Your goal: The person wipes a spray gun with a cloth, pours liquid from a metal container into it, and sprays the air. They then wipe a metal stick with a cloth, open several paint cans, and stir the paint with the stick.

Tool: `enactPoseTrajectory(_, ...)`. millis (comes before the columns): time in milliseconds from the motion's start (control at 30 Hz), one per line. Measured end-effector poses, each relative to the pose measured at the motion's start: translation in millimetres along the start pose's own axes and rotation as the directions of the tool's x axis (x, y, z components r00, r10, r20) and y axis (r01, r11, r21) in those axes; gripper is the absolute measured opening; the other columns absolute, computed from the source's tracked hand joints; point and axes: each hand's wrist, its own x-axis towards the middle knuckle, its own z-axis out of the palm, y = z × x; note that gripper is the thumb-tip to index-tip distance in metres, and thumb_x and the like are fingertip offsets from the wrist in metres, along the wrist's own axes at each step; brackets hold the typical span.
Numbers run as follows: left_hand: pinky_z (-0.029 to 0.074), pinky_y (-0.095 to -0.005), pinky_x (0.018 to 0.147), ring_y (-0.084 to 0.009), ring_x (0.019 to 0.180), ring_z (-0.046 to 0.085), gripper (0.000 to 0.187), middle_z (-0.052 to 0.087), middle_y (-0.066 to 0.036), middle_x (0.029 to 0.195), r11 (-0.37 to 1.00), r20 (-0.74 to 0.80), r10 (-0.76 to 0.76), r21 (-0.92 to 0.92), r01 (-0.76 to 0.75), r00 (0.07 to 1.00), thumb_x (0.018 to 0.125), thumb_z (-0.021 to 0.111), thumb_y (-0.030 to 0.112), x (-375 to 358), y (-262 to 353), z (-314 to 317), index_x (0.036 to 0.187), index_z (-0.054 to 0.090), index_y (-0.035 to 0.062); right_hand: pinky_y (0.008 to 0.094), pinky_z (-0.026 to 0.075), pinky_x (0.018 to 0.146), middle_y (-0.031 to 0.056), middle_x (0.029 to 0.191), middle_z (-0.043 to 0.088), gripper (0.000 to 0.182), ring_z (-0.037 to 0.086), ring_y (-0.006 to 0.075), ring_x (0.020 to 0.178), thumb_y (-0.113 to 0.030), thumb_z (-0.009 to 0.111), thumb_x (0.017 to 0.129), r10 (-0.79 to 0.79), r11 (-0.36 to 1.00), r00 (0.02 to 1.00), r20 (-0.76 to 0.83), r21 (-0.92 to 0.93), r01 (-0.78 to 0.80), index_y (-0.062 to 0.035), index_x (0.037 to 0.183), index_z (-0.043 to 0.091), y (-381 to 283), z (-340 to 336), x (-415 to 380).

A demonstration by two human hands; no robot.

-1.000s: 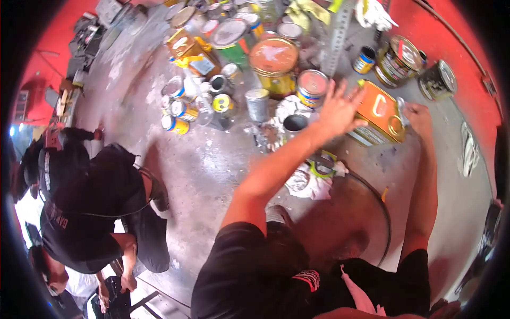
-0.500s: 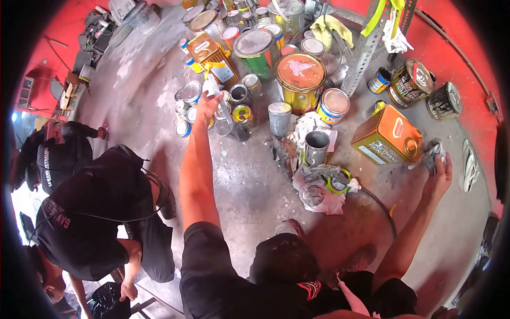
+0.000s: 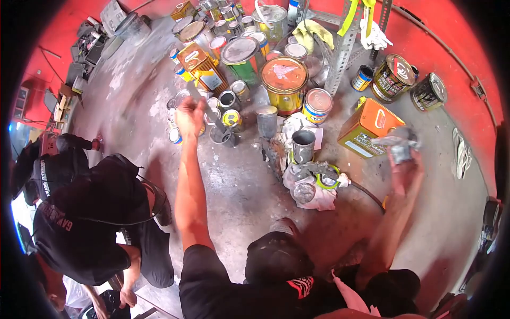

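My left hand (image 3: pixel 190 116) is closed on a flat grey stirring stick (image 3: pixel 213 114), whose lower end reaches into a dark open cup (image 3: pixel 223 137) on the floor. Small cans, among them one with a yellow inside (image 3: pixel 231 118), stand around that cup. On the right, my right hand (image 3: pixel 406 164) is wrapped round a crumpled grey rag (image 3: pixel 402 147), close to the right side of an orange and olive rectangular tin (image 3: pixel 370 127).
A large orange-lidded can (image 3: pixel 284 80) and other paint cans stand beyond. A grey cup (image 3: pixel 303 146) sits near stained cloths (image 3: pixel 325 198) and a hose. A metal post (image 3: pixel 341 53) rises behind. At left, a person in black (image 3: pixel 90 218) bends down.
My right hand has moved left with the rag, towards the rectangular tin. My left hand has shifted slightly left and down. The whole view has shifted a little.
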Motion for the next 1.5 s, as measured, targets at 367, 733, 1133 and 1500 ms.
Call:
enactPoseTrajectory(367, 0.059, -0.0305, 0.072, -0.0173, 0.081, 0.065, 0.026, 0.063, -0.01, 0.092, 0.914, -0.371, -0.078, -0.398, -0.083, 0.926, 0.086, 0.07, 0.007, -61.8, 99.4, -104.1, 0.107, 0.057, -0.0016, 0.047, 0.051, 0.093, 0.0092, 0.109, 0.063, 0.023, 0.061, 0.0255, 0.104, -0.014, 0.063, 0.081, 0.322, 0.936, 0.931, 0.173, 0.088, -0.34, -0.009, 0.103, 0.059, 62.1, 18.7, -13.6)
enactPoseTrajectory(733, 0.057, -0.0371, 0.08, -0.0177, 0.09, 0.064, 0.02, 0.062, -0.004, 0.097, 0.134, 0.407, -0.382, -0.864, 0.485, 0.83, 0.086, 0.067, 0.004, -225.5, 186.2, 74.9, 0.102, 0.055, 0.0072, 0.0346, 0.047, 0.087, -0.0039, 0.114, 0.05, 0.034, 0.05, 0.0101, 0.097, -0.023, 0.057, 0.098, 0.074, 0.997, 0.995, 0.068, 0.031, -0.076, -0.0157, 0.127, 0.041, 127.7, 88.5, -78.0)
enactPoseTrajectory(1133, 0.035, -0.0451, 0.107, -0.0274, 0.129, 0.047, 0.05, 0.051, -0.02, 0.137, 0.64, 0.907, 0.174, -0.401, 0.656, 0.384, 0.099, 0.048, 0.031, -221.2, 163.1, 63.4, 0.14, 0.044, 0.0023, 0.0232, 0.049, 0.066, 0.0035, 0.096, 0.065, 0.022, 0.059, 0.0069, 0.076, -0.002, 0.055, 0.094, -0.201, 0.978, 0.979, -0.013, -0.048, 0.201, -0.0018, 0.115, 0.056, 76.5, 42.8, -25.9)
enactPoseTrajectory(1500, 0.033, -0.0253, 0.04, -0.0076, 0.043, 0.04, 0.043, 0.044, 0.002, 0.057, 0.896, 0.936, -0.074, -0.089, 0.436, 0.343, 0.103, 0.035, 0.044, -255.2, 226.9, 72.6, 0.091, 0.053, 0.0076, 0.0312, 0.049, 0.052, 0.0043, 0.079, 0.06, 0.022, 0.058, 0.0121, 0.062, -0.024, 0.05, 0.1, -0.098, 0.983, 0.991, -0.094, -0.166, 0.082, -0.0036, 0.101, 0.058, 131.6, 26.7, -21.9)
